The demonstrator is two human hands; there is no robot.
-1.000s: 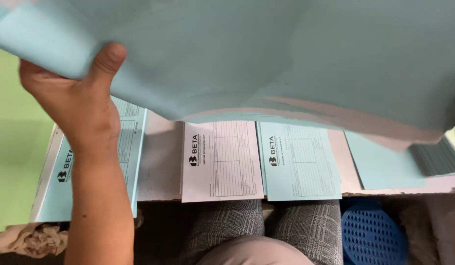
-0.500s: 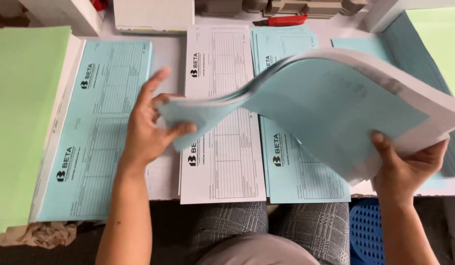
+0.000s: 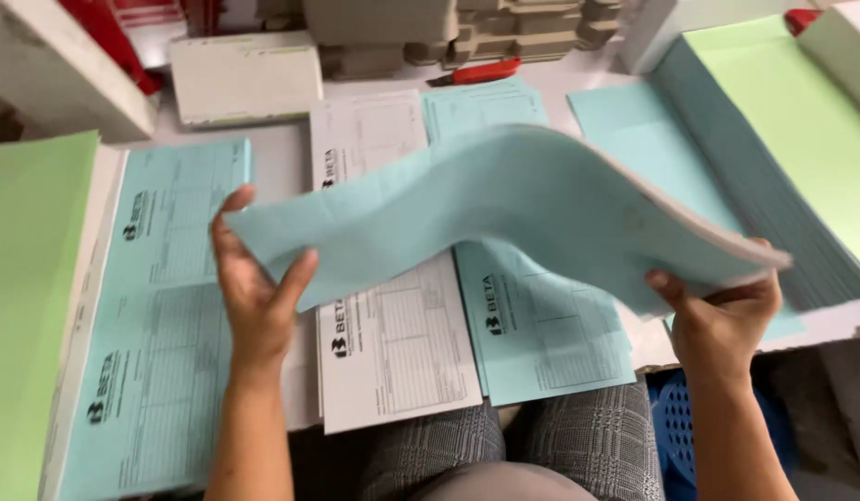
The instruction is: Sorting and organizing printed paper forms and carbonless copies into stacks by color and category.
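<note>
I hold a thick, floppy stack of light blue sheets [image 3: 504, 209] in the air over the table, bowed in the middle. My left hand [image 3: 254, 288] pinches its left end between thumb and fingers. My right hand [image 3: 718, 311] grips its right end from below, where white sheet edges show. Under the stack lie a white printed form [image 3: 393, 343] and a blue printed form [image 3: 541, 339], side by side at the table's near edge. To the left lies a longer blue form pile [image 3: 156, 315].
A green paper stack [image 3: 26, 306] sits far left, another green and blue stack [image 3: 782, 139] far right. A white box [image 3: 244, 79], a red cutter [image 3: 476, 72] and grey equipment stand at the back. A blue perforated basket [image 3: 676, 417] is beside my knees.
The stack has come down from in front of my face and now lies flatter. My left hand shifted from its top edge to its left end. The view has drawn nearer the table.
</note>
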